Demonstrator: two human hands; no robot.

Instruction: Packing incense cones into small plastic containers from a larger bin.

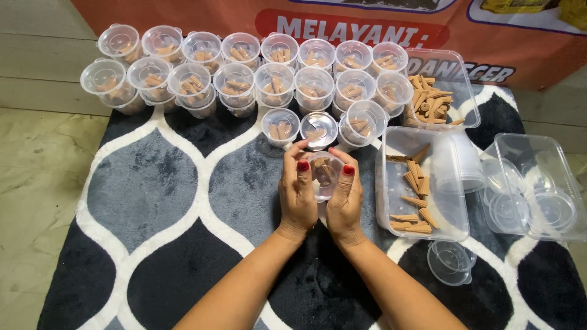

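Observation:
Both my hands cup one small clear plastic cup (323, 175) holding brown snack sticks, thumbs pressed on its lid. My left hand (297, 194) wraps its left side, my right hand (344, 198) its right side. Just beyond it stand three more small cups (280, 126), one with its lid on (319, 129). Behind them sit two rows of several filled lidded cups (233, 79).
A clear rectangular tub (449, 201) to my right holds loose sticks; another tub (452, 79) behind it is fuller. A far-right tub (538, 153) holds spare lids. An empty cup (450, 263) lies near my right forearm. Everything rests on a patterned rug (153, 183).

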